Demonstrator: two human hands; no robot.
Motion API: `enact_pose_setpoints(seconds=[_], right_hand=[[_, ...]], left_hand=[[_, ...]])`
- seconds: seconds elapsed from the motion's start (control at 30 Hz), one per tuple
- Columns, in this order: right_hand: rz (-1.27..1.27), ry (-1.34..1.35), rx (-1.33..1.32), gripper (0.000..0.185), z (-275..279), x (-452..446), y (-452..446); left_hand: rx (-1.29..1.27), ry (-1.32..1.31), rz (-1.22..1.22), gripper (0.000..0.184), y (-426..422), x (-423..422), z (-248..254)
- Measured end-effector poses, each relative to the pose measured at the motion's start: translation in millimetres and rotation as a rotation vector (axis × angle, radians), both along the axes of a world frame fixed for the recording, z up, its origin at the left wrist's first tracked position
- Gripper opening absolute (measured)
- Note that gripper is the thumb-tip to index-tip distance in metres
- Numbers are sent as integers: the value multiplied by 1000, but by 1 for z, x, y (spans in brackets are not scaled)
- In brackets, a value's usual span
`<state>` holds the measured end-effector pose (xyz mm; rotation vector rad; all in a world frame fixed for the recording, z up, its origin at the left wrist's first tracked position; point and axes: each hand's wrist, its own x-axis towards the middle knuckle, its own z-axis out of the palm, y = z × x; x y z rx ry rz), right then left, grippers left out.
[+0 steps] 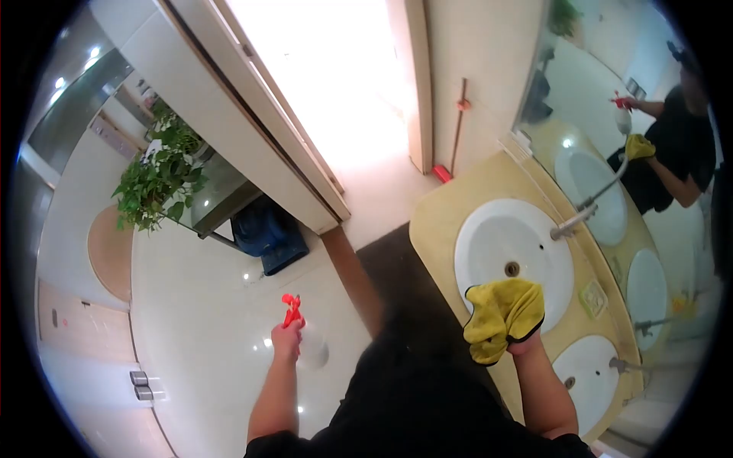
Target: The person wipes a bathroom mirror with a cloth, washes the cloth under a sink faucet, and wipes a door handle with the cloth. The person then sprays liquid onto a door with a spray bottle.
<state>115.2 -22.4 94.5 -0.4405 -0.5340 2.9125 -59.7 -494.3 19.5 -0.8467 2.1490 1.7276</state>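
Observation:
My left hand (pixel 285 340) is closed around the neck of a spray bottle (pixel 293 310) with a red trigger head, held out over the pale floor. Its body is see-through and hard to make out. A yellow cloth (pixel 504 317) with dark edging is draped over my right hand (pixel 525 345), whose fingers it mostly hides. This hand grips the cloth above the near rim of a white oval sink (pixel 481 237). The sink's drain shows just beyond the cloth. A metal faucet (pixel 571 224) reaches over the basin from the mirror side.
A second sink (pixel 588 389) is set into the yellowish countertop (pixel 435 221). Near the mirror (pixel 649 221) lies a small green-and-white item (pixel 593 298). A red-based long-handled tool (pixel 458 133) leans by the bright doorway. Leafy plants (pixel 164 172) and a blue object (pixel 267 233) are on the left.

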Motion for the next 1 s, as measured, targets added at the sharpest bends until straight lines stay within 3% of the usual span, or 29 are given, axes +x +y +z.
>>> enact_pose_setpoints(seconds=[0.1, 0.13, 0.23, 0.47, 0.53, 0.6, 0.7, 0.9, 0.97, 1.0], right_hand=[[64, 21, 106, 44, -15, -34, -19], [61, -43, -54, 44, -12, -47, -27], [138, -5, -12, 44, -22, -97, -44], [104, -43, -107, 43, -5, -243, -70], [106, -10, -26, 43, -5, -284, -69], [100, 1, 53, 44, -7, -322, -68], [-11, -77, -59, 43, -7, -374, -70], [205, 13, -46, 38, -55, -512, -30], [244, 40, 202, 34, -59, -575, -17], [168, -84, 193, 32, -41, -608, -21]], left_hand=[[-35, -50, 83, 17, -34, -2, -18], [-32, -42, 92, 17, -42, -5, -23], [-59, -78, 120, 16, -61, -26, -41], [106, -113, 148, 14, -94, -140, -110], [153, -93, 235, 15, -103, -175, -123], [116, -93, 177, 15, -110, -202, -125], [76, -97, 102, 14, -121, -238, -122], [222, -113, 329, 14, -137, -293, -126], [267, -152, 404, 14, -135, -306, -118], [262, -146, 423, 14, -135, -313, -120]])
